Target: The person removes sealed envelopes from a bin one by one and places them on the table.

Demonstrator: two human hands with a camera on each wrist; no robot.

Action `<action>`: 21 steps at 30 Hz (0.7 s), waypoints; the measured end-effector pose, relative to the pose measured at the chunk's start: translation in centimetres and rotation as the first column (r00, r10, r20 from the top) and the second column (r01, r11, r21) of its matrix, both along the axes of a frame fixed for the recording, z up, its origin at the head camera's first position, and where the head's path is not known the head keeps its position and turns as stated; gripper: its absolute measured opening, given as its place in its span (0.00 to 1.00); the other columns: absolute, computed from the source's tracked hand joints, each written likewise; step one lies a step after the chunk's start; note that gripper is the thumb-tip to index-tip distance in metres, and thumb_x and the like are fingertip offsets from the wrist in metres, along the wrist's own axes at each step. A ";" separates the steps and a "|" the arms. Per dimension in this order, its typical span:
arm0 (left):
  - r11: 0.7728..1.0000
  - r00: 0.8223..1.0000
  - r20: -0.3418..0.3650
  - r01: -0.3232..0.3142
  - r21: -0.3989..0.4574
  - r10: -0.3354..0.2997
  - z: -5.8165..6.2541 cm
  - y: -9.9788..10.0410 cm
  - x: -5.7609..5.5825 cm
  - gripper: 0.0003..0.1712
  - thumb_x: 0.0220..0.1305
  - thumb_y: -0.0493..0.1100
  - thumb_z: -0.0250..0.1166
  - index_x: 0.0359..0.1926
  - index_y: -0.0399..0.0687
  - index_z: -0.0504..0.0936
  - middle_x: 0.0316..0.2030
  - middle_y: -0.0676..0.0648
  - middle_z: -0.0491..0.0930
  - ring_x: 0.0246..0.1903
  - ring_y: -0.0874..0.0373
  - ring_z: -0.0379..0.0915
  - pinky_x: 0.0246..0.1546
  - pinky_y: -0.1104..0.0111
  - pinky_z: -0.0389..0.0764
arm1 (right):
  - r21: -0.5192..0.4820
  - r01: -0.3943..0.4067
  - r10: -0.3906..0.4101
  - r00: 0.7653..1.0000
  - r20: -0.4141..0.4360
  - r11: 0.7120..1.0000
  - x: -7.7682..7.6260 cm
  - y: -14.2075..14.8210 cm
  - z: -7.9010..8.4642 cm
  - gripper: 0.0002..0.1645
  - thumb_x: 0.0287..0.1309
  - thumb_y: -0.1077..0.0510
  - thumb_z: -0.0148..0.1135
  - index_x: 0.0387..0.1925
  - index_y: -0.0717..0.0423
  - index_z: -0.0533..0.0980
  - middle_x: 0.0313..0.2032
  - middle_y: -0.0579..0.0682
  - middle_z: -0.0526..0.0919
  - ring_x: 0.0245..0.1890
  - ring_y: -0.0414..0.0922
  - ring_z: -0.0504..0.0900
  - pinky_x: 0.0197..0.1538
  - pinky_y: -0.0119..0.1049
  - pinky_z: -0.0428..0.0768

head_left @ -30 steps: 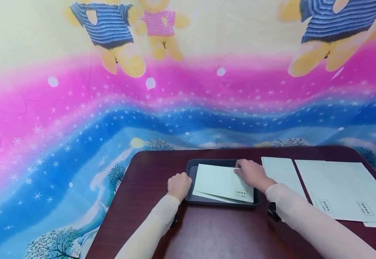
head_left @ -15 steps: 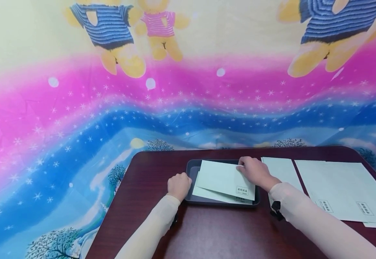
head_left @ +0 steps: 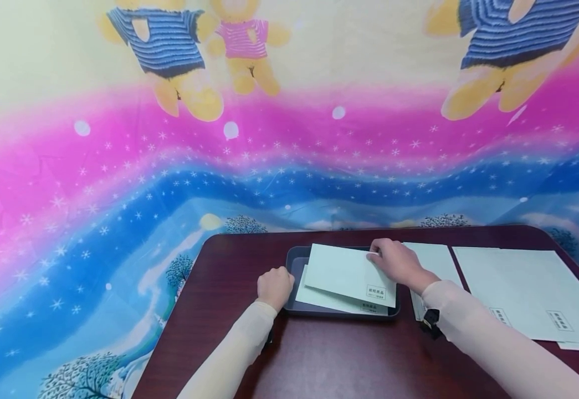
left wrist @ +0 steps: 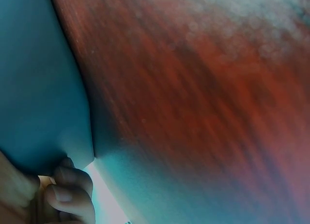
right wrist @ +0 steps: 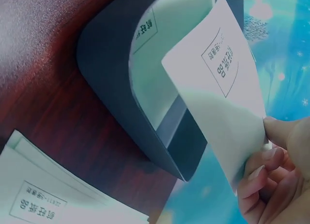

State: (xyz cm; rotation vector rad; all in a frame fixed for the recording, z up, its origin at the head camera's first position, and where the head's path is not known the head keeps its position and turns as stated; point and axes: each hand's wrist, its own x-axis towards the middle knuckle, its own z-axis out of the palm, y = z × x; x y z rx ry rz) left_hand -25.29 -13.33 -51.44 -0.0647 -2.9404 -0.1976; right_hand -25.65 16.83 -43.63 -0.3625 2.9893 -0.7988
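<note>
A dark grey tray (head_left: pixel 296 256) stands on the brown table. My left hand (head_left: pixel 275 286) grips its left end, and the left wrist view shows the curled fingers (left wrist: pixel 72 200) against the tray's edge (left wrist: pixel 43 88). Between thumb and fingers, my right hand (head_left: pixel 399 263) pinches the right edge of a pale green envelope (head_left: pixel 346 271) with a small printed box. That envelope is tilted, raised over another envelope (head_left: pixel 319 299) lying in the tray. From the right wrist, the held envelope (right wrist: pixel 218 88) hangs above the tray wall (right wrist: pixel 109 79).
Right of the tray lie more pale envelopes (head_left: pixel 434 257), partly under the right forearm. Larger-looking overlapping envelopes (head_left: pixel 528 288) spread further right. A patterned cloth (head_left: pixel 289 138) with bears and snowflakes hangs behind the table (head_left: pixel 329 354).
My right hand has lifted the top envelope and drawn it slightly right and away, uncovering more of the envelope beneath. The left hand has stayed at the tray's end.
</note>
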 end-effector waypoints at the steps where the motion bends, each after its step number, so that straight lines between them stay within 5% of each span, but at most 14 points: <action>1: 1.000 1.000 -0.001 -0.002 -0.001 0.002 0.0 0.0 0.0 0.25 0.67 0.46 0.62 0.11 0.50 0.72 0.10 0.48 0.71 0.11 0.54 0.67 0.18 0.59 0.75 | 0.001 -0.001 0.001 1.000 -0.003 1.000 0.0 0.1 0.1 0.09 0.70 0.54 0.60 0.42 0.55 0.81 0.28 0.49 0.83 0.22 0.43 0.73 0.26 0.38 0.69; 21: 1.000 1.000 0.023 -0.009 -0.006 0.009 -0.2 -0.1 -0.1 0.23 0.67 0.47 0.61 0.13 0.50 0.74 0.12 0.49 0.73 0.13 0.55 0.68 0.20 0.60 0.76 | -0.008 0.023 -0.023 1.000 -0.020 1.000 0.7 2.5 2.1 0.11 0.71 0.53 0.59 0.42 0.57 0.80 0.30 0.52 0.84 0.23 0.43 0.75 0.26 0.38 0.70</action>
